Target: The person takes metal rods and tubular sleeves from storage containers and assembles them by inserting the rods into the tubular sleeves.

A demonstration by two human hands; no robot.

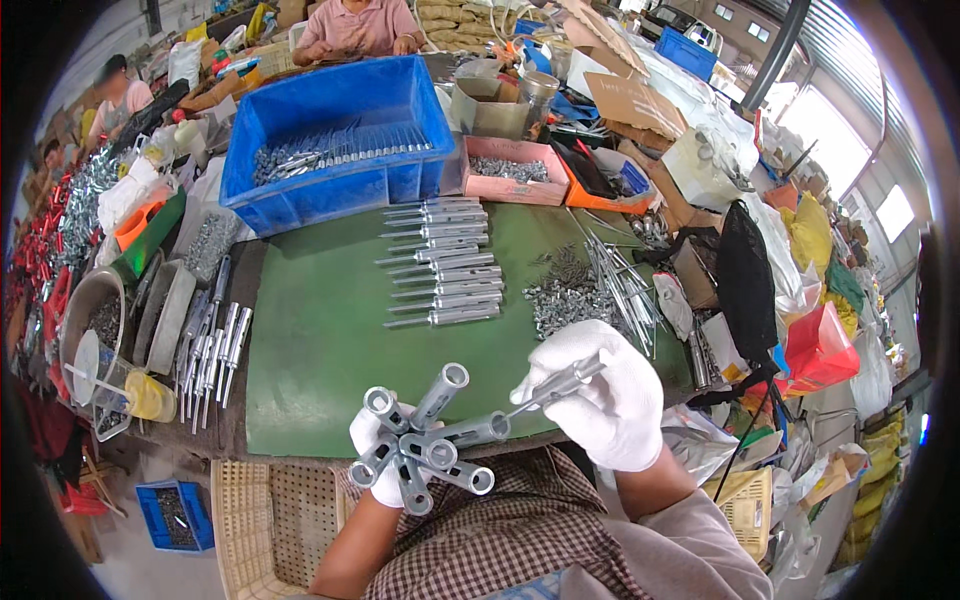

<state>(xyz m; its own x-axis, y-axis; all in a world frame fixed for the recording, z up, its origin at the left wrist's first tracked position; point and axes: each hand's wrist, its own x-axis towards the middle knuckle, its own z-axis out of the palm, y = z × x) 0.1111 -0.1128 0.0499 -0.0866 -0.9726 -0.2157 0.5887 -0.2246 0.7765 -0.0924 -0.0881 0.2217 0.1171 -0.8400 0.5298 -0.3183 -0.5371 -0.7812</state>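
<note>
My left hand, in a white glove, is closed round a bunch of metal tubes. Their hollow ends fan out toward the camera and hide most of the fingers. To the right, my white-gloved right hand grips one metal tube with a thin rod, the rod pointing left toward the bunch. Beyond both hands, a row of similar tubes with thin rods lies on the green work mat. A pile of small metal parts sits on the mat, with loose thin rods beside it.
A large blue bin with metal rods stands at the back, beside a pink box of small parts. More tubes lie at the left edge near grey trays. Below is a cream plastic basket. A person sits opposite.
</note>
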